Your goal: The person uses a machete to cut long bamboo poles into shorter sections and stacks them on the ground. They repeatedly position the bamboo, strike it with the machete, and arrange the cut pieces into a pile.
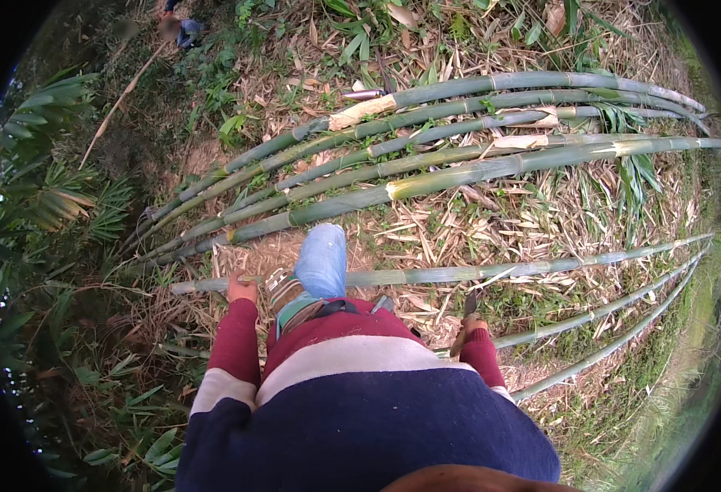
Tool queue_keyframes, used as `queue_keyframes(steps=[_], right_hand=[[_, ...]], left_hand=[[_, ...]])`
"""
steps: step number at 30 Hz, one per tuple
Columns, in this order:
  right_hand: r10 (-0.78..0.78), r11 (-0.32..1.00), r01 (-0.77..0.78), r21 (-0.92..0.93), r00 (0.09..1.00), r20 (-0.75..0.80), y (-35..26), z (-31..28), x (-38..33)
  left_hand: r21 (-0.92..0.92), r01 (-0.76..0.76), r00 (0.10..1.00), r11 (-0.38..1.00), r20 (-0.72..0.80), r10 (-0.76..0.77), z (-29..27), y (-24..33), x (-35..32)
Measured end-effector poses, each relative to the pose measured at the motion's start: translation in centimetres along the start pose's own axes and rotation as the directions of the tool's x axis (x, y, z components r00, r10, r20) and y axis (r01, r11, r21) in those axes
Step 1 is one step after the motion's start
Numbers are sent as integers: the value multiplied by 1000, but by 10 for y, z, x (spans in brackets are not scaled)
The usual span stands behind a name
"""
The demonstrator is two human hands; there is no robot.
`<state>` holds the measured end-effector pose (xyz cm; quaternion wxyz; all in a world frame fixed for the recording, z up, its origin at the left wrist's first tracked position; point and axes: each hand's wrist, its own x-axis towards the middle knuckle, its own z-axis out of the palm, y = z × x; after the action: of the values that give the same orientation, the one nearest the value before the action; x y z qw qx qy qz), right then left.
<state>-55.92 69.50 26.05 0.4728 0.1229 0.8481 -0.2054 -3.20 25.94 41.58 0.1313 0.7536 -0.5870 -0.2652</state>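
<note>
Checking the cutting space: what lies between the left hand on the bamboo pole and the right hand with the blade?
In the head view, the person's blue-trousered knee lies between left hand and right hand, over the pole.

This is an outdoor spot in a bamboo grove or woodland clearing, not a building. Long cut green bamboo poles (426, 176) lie side by side on ground (533, 225) covered with dry leaves, husks and straw-coloured litter. Ferns (57, 189) and leafy undergrowth crowd the left edge, grass grows at the right, and another person (182, 31) stands far off among the plants.
</note>
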Motion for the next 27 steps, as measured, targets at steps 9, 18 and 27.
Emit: queue_keyframes(steps=[9, 18, 27], right_hand=[[-71, 819, 43, -573, 997, -28, -50, 38, -63], [-20, 979, 38, -199, 996, 91, -44, 68, -31], [-71, 961, 64, -268, 997, -17, -226, -11, -92]], left_hand=[[-3, -3, 997, 1000, 79, 3, 18, -7, 14], [-23, 62, 899, 998, 436, -46, 91, 24, 100], [-547, 224, 854, 806, 509, 108, 193, 188, 208]])
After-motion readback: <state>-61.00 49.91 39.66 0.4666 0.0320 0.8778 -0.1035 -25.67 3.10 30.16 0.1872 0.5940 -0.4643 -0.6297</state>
